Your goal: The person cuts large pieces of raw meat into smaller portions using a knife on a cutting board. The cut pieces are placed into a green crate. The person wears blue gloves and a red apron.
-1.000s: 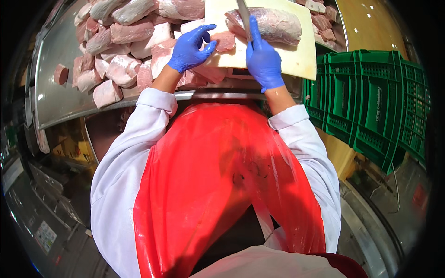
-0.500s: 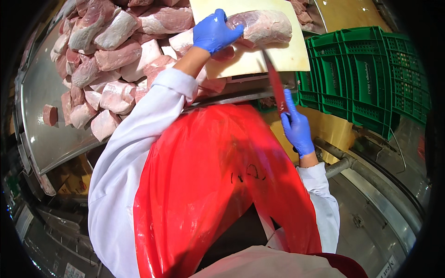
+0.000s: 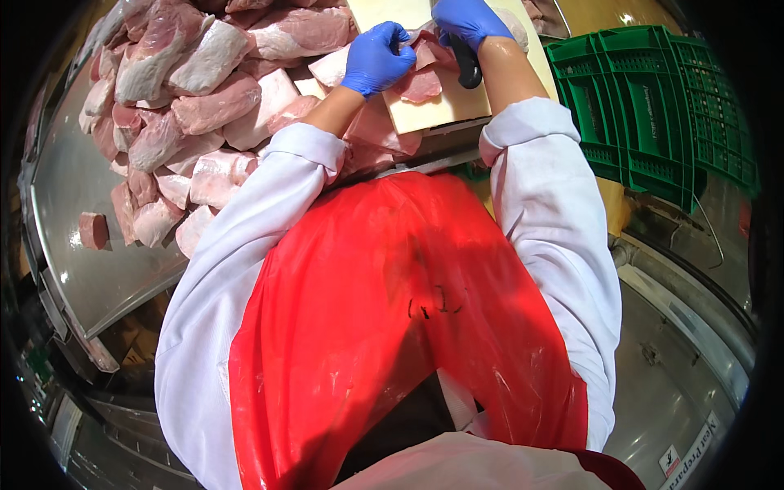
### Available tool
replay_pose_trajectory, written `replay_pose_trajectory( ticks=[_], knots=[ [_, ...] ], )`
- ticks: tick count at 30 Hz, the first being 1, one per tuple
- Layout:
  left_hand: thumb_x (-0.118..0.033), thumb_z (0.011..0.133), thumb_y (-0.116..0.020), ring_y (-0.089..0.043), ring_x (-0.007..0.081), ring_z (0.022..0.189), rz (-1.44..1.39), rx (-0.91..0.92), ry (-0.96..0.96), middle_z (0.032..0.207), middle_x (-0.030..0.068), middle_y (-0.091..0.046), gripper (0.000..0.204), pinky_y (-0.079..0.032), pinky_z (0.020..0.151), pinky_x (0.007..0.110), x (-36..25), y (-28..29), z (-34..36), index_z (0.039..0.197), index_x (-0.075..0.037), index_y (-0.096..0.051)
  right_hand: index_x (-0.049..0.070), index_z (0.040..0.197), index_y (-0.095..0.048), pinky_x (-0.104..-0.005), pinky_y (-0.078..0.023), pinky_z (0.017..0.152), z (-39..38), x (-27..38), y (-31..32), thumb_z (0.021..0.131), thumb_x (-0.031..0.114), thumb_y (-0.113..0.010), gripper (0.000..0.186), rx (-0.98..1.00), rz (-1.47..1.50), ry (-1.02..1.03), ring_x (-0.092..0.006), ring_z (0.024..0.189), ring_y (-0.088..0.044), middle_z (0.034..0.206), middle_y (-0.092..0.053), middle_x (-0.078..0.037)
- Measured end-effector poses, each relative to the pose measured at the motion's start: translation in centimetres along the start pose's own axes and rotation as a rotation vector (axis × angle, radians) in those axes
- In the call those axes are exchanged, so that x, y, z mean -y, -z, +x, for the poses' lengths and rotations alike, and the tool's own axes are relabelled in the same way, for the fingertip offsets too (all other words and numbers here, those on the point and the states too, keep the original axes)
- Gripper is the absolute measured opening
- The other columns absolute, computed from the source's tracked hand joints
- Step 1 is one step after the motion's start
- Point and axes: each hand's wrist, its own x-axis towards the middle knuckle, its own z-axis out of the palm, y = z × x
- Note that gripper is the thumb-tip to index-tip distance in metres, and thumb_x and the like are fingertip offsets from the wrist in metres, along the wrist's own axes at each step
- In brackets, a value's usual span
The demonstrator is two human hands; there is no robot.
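Note:
My left hand [image 3: 378,61], in a blue glove, has curled fingers at the left of the pale cutting board [image 3: 441,114], beside pink meat slices [image 3: 420,86]; what its fingertips hold is hidden. My right hand [image 3: 467,20], also gloved in blue, grips a knife by its black handle [image 3: 469,69] over the board, with the blade mostly hidden. A larger piece of meat [image 3: 514,28] lies partly behind that hand.
A large heap of meat pieces [image 3: 175,98] covers much of the steel table [image 3: 69,245] to the left. Green crates [image 3: 612,106] stand to the right, with metal rails [image 3: 653,278] below. More meat [image 3: 545,16] lies beyond the board's upper right.
Half a second ago my right hand held the knife low right of the board; now it is up over the meat. Loose slices show more plainly on the board between my hands.

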Motion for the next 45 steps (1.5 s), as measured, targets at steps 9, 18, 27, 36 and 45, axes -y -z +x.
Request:
replay_pose_trajectory(
  ticks=[9, 18, 27, 36, 45],
  knots=[
    [-0.024, 0.075, -0.071, -0.066, 0.0265, 0.064, 0.136, -0.136, -0.143, 0.072, 0.0075, -0.067, 0.015, -0.049, 0.069, 0.039, 1.9, 0.5, -0.6, 0.083, -0.011, -0.068, 0.013, 0.162, -0.020, -0.0518, -0.056, 0.071, -13.8, 8.3, 5.1, 0.091, 0.011, -0.053, 0.078, 0.173, 0.199, -0.242, -0.0430, 0.077, -0.070, 0.087, -0.070, -0.026],
    [-0.034, 0.072, -0.071, -0.067, 0.0300, 0.078, 0.266, -0.003, 0.082, 0.080, 0.0093, -0.069, 0.023, -0.045, 0.080, 0.043, 2.9, 2.1, -0.8, 0.084, -0.015, -0.069, 0.019, 0.165, -0.009, -0.0520, -0.055, 0.065, -23.2, 7.5, 8.5, 0.088, 0.001, -0.054, 0.091, 0.522, 0.090, -0.255, -0.0403, 0.072, -0.069, 0.087, -0.069, -0.021],
    [-0.018, 0.071, -0.067, -0.056, 0.0430, 0.107, 0.114, -0.100, -0.358, 0.117, 0.0259, -0.057, 0.042, -0.047, 0.089, 0.049, -3.2, 3.9, -1.0, 0.110, -0.005, -0.059, 0.024, 0.163, -0.022, -0.0541, -0.052, 0.063, -27.2, 6.8, 5.8, 0.091, 0.006, -0.055, 0.081, 0.082, 0.392, -0.249, -0.0435, 0.069, -0.065, 0.081, -0.066, -0.022],
    [-0.039, 0.068, -0.076, -0.058, 0.0417, 0.108, 0.440, 0.034, -0.293, 0.118, 0.0241, -0.060, 0.043, -0.046, 0.089, 0.054, -2.4, -0.9, -3.2, 0.102, -0.014, -0.069, 0.017, 0.162, -0.025, -0.0536, -0.056, 0.071, -13.9, 8.8, 0.4, 0.090, 0.010, -0.051, 0.076, 0.066, 0.302, -0.351, -0.0423, 0.080, -0.071, 0.091, -0.072, -0.022],
    [-0.020, 0.079, -0.071, -0.064, 0.0318, 0.090, 0.201, -0.020, 0.084, 0.087, 0.0090, -0.069, 0.038, -0.052, 0.084, 0.040, 1.3, 3.3, 0.3, 0.113, -0.004, -0.063, 0.018, 0.163, -0.020, -0.0505, -0.052, 0.059, -31.9, 4.5, -1.2, 0.092, 0.006, -0.054, 0.080, 0.132, 0.366, -0.201, -0.0411, 0.064, -0.065, 0.077, -0.068, -0.021]
  ],
)
